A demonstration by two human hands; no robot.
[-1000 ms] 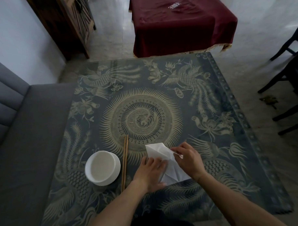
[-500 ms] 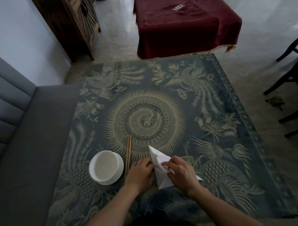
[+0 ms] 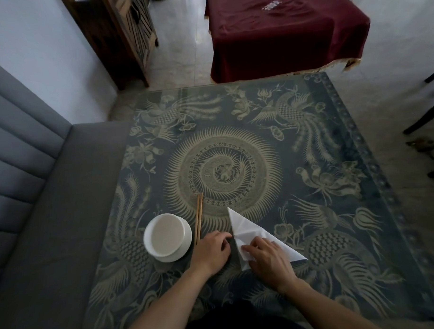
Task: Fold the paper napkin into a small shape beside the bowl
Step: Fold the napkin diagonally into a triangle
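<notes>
Napkin [image 3: 245, 229] lies triangular beside bowl [image 3: 167, 233]; right hand [image 3: 268, 257] presses it flat-fingered, left hand [image 3: 210, 252] seemingly loosely curled.

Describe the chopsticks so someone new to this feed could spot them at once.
Start at the patterned table and go to its near left part, where a white bowl stands. Just right of it lie the chopsticks, between the bowl and the white folded napkin. They are the only thin wooden sticks, a pair side by side pointing away from the person.
</notes>
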